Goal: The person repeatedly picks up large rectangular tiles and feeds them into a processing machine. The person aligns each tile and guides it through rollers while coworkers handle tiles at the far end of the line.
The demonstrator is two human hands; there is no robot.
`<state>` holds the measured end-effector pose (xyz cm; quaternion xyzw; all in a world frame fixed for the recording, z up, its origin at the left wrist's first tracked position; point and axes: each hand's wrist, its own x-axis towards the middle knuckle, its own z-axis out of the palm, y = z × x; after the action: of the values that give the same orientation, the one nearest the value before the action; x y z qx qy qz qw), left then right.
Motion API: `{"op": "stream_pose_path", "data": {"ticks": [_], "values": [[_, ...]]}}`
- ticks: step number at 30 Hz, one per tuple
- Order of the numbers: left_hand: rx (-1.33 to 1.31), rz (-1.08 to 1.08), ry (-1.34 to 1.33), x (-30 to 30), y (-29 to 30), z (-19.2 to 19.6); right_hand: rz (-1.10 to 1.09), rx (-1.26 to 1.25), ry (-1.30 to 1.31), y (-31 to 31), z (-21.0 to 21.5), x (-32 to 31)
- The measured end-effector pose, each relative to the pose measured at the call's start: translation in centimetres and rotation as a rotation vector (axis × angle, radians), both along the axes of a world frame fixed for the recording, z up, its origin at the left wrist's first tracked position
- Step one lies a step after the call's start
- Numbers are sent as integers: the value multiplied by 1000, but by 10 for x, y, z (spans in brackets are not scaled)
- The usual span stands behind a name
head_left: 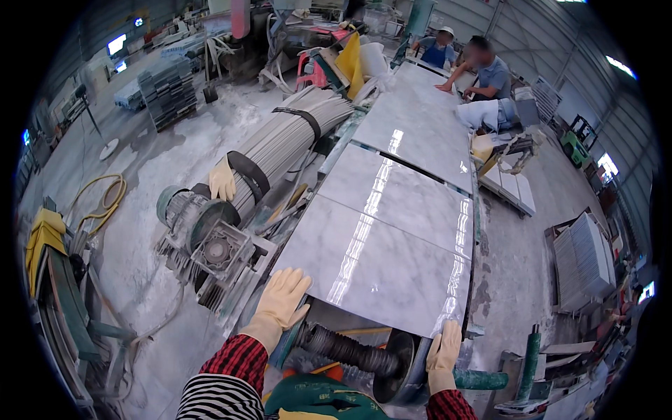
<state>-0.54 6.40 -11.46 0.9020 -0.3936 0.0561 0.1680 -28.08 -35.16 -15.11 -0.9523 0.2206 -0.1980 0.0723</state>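
Note:
A polished grey-white marble slab (392, 269) lies flat nearest me, its surface catching bright reflections. My left hand (278, 306), in a cream rubber glove, rests at the slab's near left corner with fingers stretched out. At the near right corner, my right hand (442, 355), gloved alike, touches the edge with its fingers extended forward. Part of the right palm is hidden. Beyond this slab lie a second marble slab (399, 183) and a larger third slab (423, 105), with a dark gap between those two. Under the near edge shows a dark ribbed roller (353, 350).
Left of the slabs is a motor (192, 217) beside a bundle of long strips (290, 136), with a loose glove (222, 180) on it. Two people stand at the far right, one person's hand (444, 87) on the far slab. Stacked panels (586, 259) stand right.

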Motion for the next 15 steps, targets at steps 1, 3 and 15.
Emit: {"op": "stream_pose_path", "data": {"ticks": [1, 3, 15], "values": [[-8, -2, 2, 0, 0, 0, 0, -2, -1, 0, 0, -1], [-14, -3, 8, -1, 1, 2, -3, -3, -6, 1, -1, -1], [5, 4, 22, -5, 4, 5, -3, -19, -7, 7, 3, -3]]}}
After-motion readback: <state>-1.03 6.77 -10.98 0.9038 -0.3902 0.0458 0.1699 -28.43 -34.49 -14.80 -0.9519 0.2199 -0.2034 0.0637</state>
